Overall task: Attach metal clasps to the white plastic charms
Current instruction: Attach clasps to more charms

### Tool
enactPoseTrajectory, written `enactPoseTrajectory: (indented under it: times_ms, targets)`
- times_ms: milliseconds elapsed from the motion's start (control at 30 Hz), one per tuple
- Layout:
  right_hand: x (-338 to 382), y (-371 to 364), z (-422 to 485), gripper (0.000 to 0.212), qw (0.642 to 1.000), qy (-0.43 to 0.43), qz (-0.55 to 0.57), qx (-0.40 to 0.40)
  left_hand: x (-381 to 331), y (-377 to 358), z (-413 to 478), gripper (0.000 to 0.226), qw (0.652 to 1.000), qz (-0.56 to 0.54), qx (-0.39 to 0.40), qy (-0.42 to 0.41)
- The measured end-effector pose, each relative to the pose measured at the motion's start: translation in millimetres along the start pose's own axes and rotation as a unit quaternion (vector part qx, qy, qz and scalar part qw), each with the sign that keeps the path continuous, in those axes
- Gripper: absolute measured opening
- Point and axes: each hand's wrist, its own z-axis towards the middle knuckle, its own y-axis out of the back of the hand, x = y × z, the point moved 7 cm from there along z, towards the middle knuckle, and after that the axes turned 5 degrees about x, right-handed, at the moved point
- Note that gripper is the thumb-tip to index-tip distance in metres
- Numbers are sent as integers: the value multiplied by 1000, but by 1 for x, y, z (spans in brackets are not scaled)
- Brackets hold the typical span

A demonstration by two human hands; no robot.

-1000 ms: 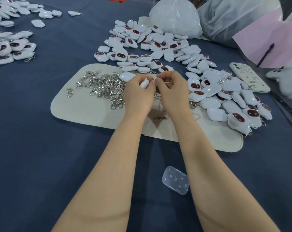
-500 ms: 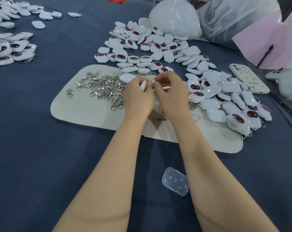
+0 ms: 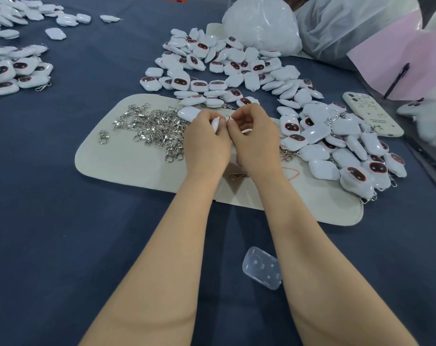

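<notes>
Left hand (image 3: 207, 143) grips a charm (image 3: 215, 124) while right hand (image 3: 254, 141), pinching a clasp (image 3: 227, 118), has closed onto its tip, so hooking seems underway.

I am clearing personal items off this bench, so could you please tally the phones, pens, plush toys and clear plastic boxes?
Phone in a cream case: 1
Dark pen: 1
White plush toy: 1
Clear plastic box: 1
Total: 4

Left hand (image 3: 207, 143) grips a white charm (image 3: 215, 124); right hand (image 3: 254, 141) pinches what looks like a metal ring (image 3: 228, 118) beside it.
</notes>
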Motion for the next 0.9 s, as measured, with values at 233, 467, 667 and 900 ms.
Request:
enactPoseTrajectory:
  times_ms: [233,467,667,900]
  targets:
    - [-3,0,1,6,1000,-5,2,5,0,-1,-1,15,1000,25,1,-10]
    - [-3,-4,3,7,1000,-3,0,27,0,2,0,15,1000,24,-3,-9]
    - [-3,-8,1,9,998,-4,35,61,1,3,2,13,1000,-7,6,7]
    - [-1,-7,-1,8,997,13,52,56,-1,2,1,10,1000,-12,7,-3]
